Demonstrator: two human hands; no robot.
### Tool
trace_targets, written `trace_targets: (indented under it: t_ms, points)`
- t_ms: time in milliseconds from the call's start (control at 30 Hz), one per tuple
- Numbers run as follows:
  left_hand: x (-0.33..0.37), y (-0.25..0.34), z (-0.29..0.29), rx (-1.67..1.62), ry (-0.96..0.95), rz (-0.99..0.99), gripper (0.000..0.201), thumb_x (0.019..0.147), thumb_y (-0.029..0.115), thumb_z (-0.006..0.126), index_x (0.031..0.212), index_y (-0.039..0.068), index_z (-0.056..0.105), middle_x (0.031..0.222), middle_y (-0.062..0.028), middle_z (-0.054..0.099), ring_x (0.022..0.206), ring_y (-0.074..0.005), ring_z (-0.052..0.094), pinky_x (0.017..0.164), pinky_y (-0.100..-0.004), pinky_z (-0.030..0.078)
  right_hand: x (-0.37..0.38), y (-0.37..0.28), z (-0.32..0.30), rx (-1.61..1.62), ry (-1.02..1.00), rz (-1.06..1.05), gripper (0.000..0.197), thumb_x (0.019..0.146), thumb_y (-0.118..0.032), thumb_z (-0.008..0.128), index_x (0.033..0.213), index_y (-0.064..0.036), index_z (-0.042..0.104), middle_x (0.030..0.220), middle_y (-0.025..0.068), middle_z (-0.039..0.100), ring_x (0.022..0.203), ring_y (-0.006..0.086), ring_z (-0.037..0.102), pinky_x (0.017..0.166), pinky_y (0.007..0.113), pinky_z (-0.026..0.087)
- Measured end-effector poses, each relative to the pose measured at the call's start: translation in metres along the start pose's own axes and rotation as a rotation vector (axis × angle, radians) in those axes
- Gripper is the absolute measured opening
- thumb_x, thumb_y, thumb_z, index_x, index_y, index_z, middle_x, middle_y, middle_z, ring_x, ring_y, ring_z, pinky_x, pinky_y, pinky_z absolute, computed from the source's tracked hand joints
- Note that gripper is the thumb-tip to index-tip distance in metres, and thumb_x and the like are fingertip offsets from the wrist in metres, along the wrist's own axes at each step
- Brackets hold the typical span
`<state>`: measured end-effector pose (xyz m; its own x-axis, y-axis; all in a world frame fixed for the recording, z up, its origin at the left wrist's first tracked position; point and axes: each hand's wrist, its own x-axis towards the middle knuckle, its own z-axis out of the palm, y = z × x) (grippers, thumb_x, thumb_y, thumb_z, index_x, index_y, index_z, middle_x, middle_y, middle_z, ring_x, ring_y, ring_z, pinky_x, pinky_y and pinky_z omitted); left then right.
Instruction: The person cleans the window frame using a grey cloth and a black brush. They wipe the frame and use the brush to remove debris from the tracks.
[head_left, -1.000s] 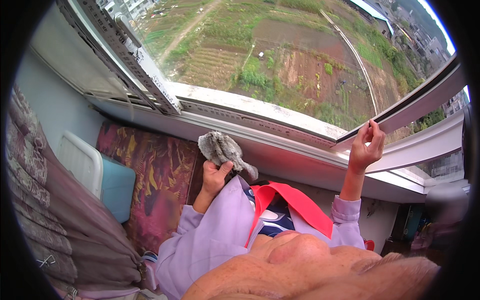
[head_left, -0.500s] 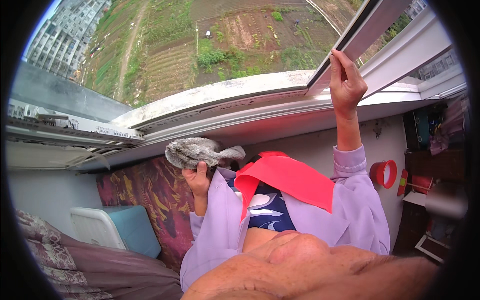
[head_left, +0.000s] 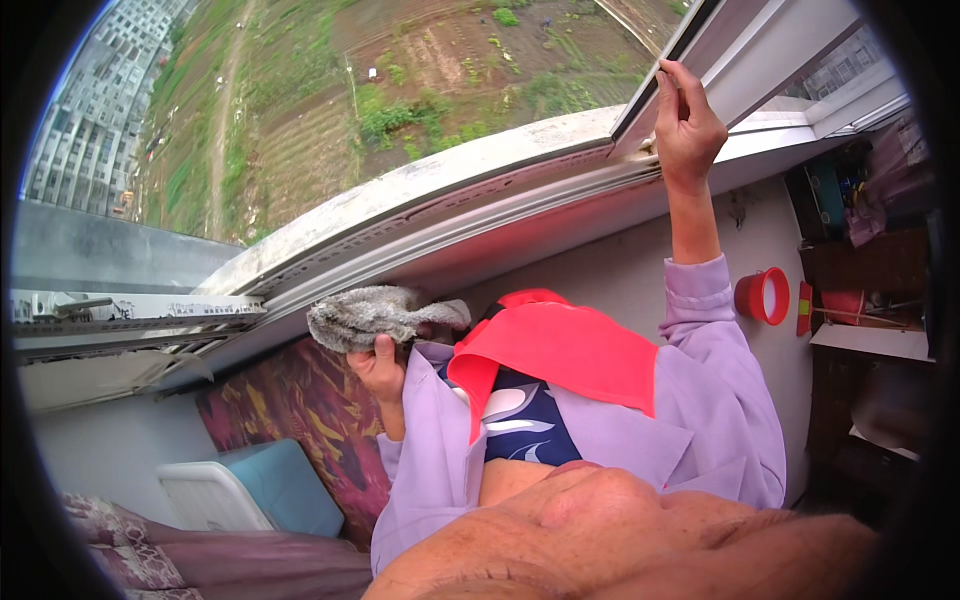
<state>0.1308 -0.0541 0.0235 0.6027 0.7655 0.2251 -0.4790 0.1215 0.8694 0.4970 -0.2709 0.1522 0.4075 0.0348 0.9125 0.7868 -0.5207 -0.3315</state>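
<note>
My left hand (head_left: 380, 372) is closed on a fluffy grey cleaning cloth (head_left: 362, 318), bunched up in front of my body just below the window sill. Part of the cloth hangs off to the right. My right hand (head_left: 690, 135) is raised at the upper right, its thumb and index finger pinched on the edge of a white sliding window sash (head_left: 718, 38) with a dark seal strip. The remaining fingers curl into the palm. Beneath the sash runs the white window track (head_left: 440, 222), its outer ledge stained.
Through the open window, fields and buildings show far below. A white frame bar (head_left: 140, 308) stands at the left. Below are a blue bin with a white lid (head_left: 285, 485), a curtain (head_left: 240, 565) and a patterned cloth (head_left: 290, 415). A red bucket (head_left: 765, 296) is at the right.
The view has turned slightly, shifting the scene. My left hand with the cloth sits a little lower and further left in the picture; my right hand stays at the sash edge.
</note>
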Motion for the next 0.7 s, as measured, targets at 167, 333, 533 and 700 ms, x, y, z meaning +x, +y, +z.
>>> trace_targets:
  t_ms: [167, 333, 533, 700]
  points:
    - [0.001, -0.003, 0.001, 0.023, -0.052, -0.004, 0.033, 0.09, 0.016, 0.066, 0.116, -0.003, 0.057, 0.109, -0.012, 0.064, 0.098, -0.0221, 0.061, 0.09, -0.0376, 0.048, 0.003, 0.009, -0.006, -0.091, -0.015, 0.05, 0.013, 0.085, -0.008, 0.07, 0.096, -0.012, 0.068, 0.078, 0.0074, 0.07, 0.063, 0.0179, 0.067, 0.055, 0.027, 0.05]
    - [-0.001, -0.002, 0.004, 0.087, -0.02, -0.01, 0.034, 0.09, 0.017, 0.067, 0.116, -0.003, 0.058, 0.109, -0.011, 0.064, 0.097, -0.0207, 0.062, 0.089, -0.0363, 0.048, 0.009, 0.015, -0.005, -0.112, -0.025, 0.069, 0.013, 0.085, -0.006, 0.067, 0.097, -0.012, 0.065, 0.079, 0.0074, 0.07, 0.068, 0.0232, 0.068, 0.059, 0.031, 0.052]
    - [0.001, 0.003, 0.02, 0.063, -0.013, -0.074, 0.027, 0.088, 0.012, 0.068, 0.109, -0.004, 0.063, 0.103, -0.0092, 0.066, 0.092, -0.0174, 0.062, 0.084, -0.0313, 0.049, 0.007, 0.018, -0.009, -0.134, -0.055, 0.154, 0.013, 0.089, -0.007, 0.065, 0.101, -0.0109, 0.065, 0.081, 0.009, 0.07, 0.064, 0.0205, 0.068, 0.057, 0.031, 0.051]
    - [0.006, -0.002, 0.032, -0.01, -0.059, -0.111, 0.026, 0.087, 0.007, 0.068, 0.11, -0.003, 0.063, 0.103, -0.0078, 0.066, 0.094, -0.0161, 0.062, 0.086, -0.0306, 0.048, 0.005, 0.021, -0.012, -0.039, -0.107, 0.228, 0.013, 0.092, -0.008, 0.062, 0.104, -0.0107, 0.064, 0.066, 0.0021, 0.062, 0.053, 0.0075, 0.059, 0.049, 0.025, 0.046]
